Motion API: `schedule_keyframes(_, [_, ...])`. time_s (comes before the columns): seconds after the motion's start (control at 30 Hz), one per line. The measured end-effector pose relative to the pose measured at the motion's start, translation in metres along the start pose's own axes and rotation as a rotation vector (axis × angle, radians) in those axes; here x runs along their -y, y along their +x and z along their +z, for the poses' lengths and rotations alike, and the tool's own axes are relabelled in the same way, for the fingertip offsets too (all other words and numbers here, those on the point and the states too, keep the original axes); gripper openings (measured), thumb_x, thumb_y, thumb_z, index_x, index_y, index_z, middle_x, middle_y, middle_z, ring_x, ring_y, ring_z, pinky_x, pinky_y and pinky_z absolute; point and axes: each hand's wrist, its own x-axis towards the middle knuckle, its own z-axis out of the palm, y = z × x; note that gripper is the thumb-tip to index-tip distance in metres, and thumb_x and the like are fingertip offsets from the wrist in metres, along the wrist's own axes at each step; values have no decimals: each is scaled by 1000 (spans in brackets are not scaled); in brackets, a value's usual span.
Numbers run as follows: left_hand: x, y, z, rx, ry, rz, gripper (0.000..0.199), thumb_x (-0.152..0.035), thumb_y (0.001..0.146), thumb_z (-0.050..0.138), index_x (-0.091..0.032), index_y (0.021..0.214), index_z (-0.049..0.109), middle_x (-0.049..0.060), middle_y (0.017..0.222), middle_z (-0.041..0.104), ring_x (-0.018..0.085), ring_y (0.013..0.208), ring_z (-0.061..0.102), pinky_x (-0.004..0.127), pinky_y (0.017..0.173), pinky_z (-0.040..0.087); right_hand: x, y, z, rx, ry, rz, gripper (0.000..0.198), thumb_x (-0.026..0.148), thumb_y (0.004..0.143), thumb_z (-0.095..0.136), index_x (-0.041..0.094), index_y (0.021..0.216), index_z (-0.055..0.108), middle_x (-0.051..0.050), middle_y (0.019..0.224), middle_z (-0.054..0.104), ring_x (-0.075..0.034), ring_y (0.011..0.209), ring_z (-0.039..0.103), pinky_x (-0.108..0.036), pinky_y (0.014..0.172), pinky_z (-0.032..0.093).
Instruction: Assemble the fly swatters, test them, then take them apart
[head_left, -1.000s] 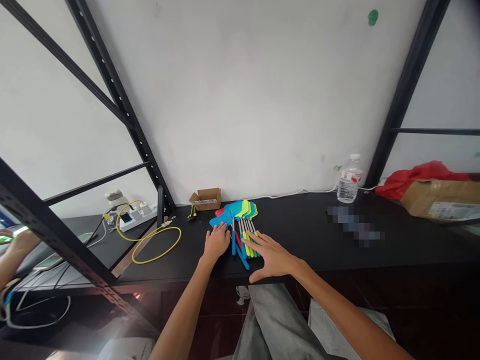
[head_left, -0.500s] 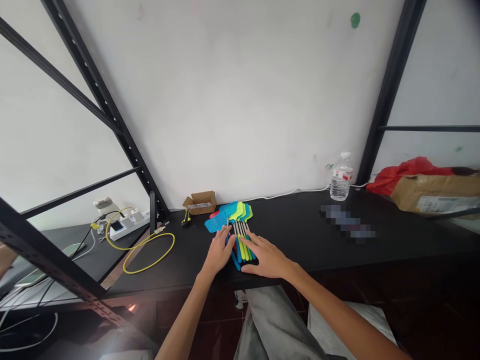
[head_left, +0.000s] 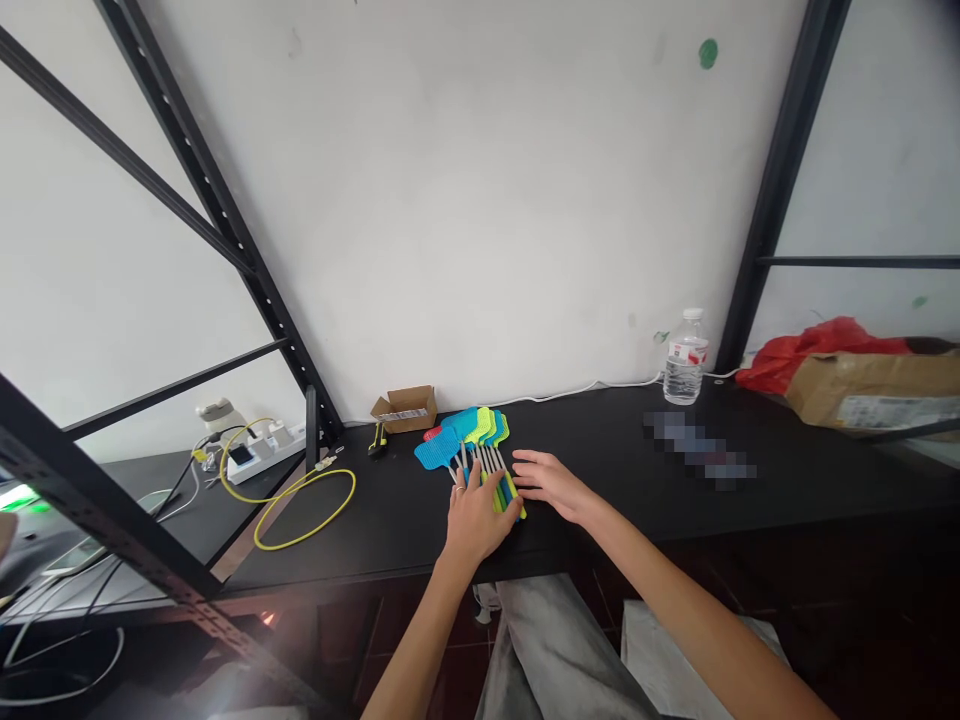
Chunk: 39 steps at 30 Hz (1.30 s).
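Observation:
A fanned bundle of fly swatters lies on the black tabletop, with blue heads, yellow-green heads and a bit of red showing. Their thin grey shafts run toward me to blue and green handles. My left hand rests over the handles, fingers spread and thumb out at the right side, hiding part of them. Just right of the bundle, my right hand is open and holds nothing, its fingertips close to the shafts.
Behind the swatters stands an open small cardboard box, beside a black-and-yellow object. A looped yellow cable and white power strip are left. On the right are a water bottle, a blurred item and a cardboard carton.
My left hand has shifted right across the handles. The right hand has come off them to the right, and the handles now slant more toward the right.

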Motion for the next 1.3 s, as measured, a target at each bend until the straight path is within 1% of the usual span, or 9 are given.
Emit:
schedule_keyframes(0.13, [-7,-1,2,3,5,-22,53,-57,87,52,-34,135,56,9,158,30,46,143,22,62,108,30,1,12,3,-75,66,85,55,29,90,52,11,141,42,-19,129,61,-23,106,68,-31,81,58])
schedule_keyframes(0.27, [-2,-4,1,5,30,15,51,-53,91,45,-33,137,54,9,157,32,44,143,25,61,109,29,3,25,12,-138,-90,101,43,30,84,60,13,124,58,-15,111,70,-20,87,72,-24,65,59])
schedule_keyframes(0.4, [6,-8,0,5,65,52,51,-50,93,42,-29,138,52,11,157,31,38,144,26,57,111,29,6,36,23,-143,-259,124,20,28,80,63,13,92,69,-8,76,71,-16,62,69,-21,53,55])
schedule_keyframes(0.5, [11,-10,-3,7,82,63,50,-48,94,41,-27,138,51,11,158,30,37,145,24,54,112,30,10,43,26,-151,-420,136,16,29,76,65,14,78,71,-6,62,67,-16,51,63,-23,47,51])
schedule_keyframes(0.67, [13,-14,-7,8,86,62,50,-48,95,37,-27,137,52,11,158,29,38,144,26,53,111,31,18,55,27,-139,-691,162,14,27,70,71,14,74,72,-9,65,70,-19,55,66,-26,52,51])
schedule_keyframes(0.83, [12,-16,-8,-1,107,59,47,-41,96,38,-27,138,52,11,157,31,34,144,28,50,112,31,22,59,30,-195,-894,158,20,30,67,72,18,82,72,-11,80,73,-26,77,72,-32,64,53])
schedule_keyframes(0.97, [11,-19,-11,8,116,29,47,-33,92,44,-29,138,52,10,158,30,36,144,28,52,111,32,29,55,32,-211,-1004,153,21,34,64,74,19,80,72,-11,86,73,-30,87,71,-36,69,53])
schedule_keyframes(1.13, [14,-24,-16,1,97,5,46,-30,90,48,-31,135,55,7,158,30,37,144,28,51,111,33,41,52,35,-100,-1098,179,12,29,65,73,18,64,69,-8,66,70,-26,77,70,-35,72,51])
schedule_keyframes(1.3, [20,-26,-19,4,96,-17,45,-30,90,48,-31,134,57,6,158,30,37,143,29,50,110,34,39,51,27,-30,-1053,196,18,24,66,71,17,52,63,-4,53,66,-20,57,65,-33,65,49])
